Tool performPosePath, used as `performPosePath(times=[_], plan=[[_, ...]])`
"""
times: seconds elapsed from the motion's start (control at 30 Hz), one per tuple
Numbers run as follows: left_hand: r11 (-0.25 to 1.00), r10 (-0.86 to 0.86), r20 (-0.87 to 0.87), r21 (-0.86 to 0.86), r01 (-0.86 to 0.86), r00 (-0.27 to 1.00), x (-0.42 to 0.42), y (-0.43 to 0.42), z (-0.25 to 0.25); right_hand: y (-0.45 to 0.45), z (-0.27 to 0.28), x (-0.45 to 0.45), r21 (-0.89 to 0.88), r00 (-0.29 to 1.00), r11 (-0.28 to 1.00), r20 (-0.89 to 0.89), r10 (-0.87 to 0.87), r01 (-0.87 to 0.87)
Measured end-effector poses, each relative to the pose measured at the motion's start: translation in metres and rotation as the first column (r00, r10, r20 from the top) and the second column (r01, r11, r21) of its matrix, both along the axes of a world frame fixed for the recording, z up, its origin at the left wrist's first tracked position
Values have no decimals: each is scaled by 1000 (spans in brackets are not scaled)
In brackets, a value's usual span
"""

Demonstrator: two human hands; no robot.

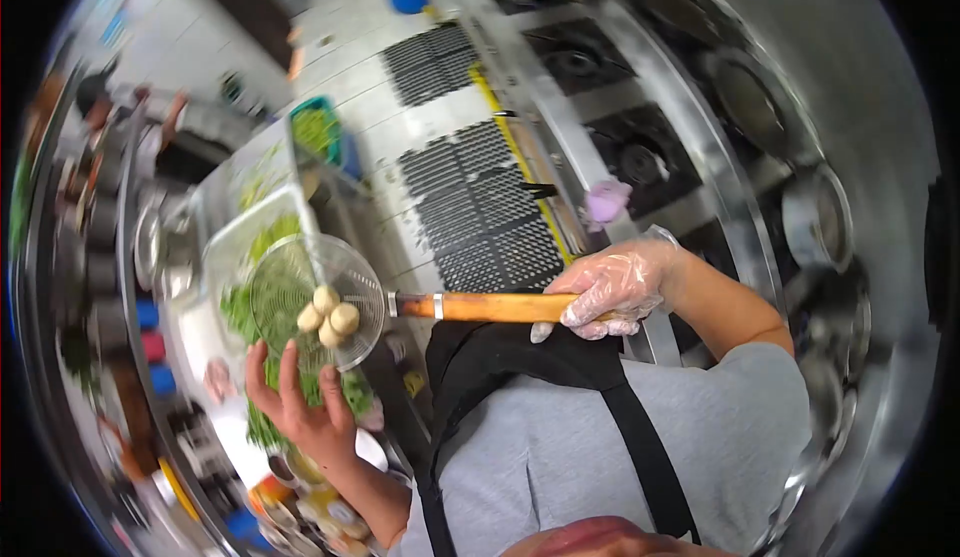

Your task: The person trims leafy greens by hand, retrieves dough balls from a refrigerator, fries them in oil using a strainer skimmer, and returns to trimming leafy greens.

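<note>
My right hand (615, 292), in a clear plastic glove, is closed around the wooden handle (500, 306) of a wire skimmer (262, 297). Its round mesh bowl is held out to the left, over the counter. Several pale, round pieces (329, 318) sit in the bowl; whether they are eggs or small potatoes I cannot tell. My left hand (310, 407), bare, has its fingers spread at the bowl's near rim. Contact between the fingertips and the mesh is unclear. Behind the skimmer, partly covered by it, are leafy greens (265, 427) and a clear tub (225, 247).
On the right runs a stove with burners (640, 162), pans (750, 102) and a pot (815, 219). A purple cloth (606, 201) lies on its edge. Black mats (480, 207) cover the floor ahead. A teal bin (318, 132) holds greens. Another person (180, 127) stands at far left.
</note>
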State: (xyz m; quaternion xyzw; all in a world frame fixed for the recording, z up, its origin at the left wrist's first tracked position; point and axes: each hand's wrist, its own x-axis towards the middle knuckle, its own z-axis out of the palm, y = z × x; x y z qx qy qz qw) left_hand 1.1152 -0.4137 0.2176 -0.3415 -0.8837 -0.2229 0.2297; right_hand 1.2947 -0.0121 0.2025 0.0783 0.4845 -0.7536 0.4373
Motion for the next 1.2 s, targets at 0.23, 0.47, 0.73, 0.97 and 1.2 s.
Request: performPosePath(times=[0.23,0.47,0.73,0.97,1.2], plan=[[911,-396,170,195,363,902,-139,127,-19,26,4,52,12,603,606,-109,-790,795],[793,-602,355,158,588,716,-257,195,-32,153,-7,-31,128,37,8,-224,-974,992],[769,-499,553,-74,635,667,-346,245,-54,416,-66,-110,-138,-322,-315,-32,-946,939],[679,-319,774,-215,702,546,-415,293,-127,504,-106,-144,-215,-544,-526,-27,-839,823],[724,-45,826,-360,588,561,-486,313,-316,561,-141,-147,-291,-674,-646,6,-739,706]])
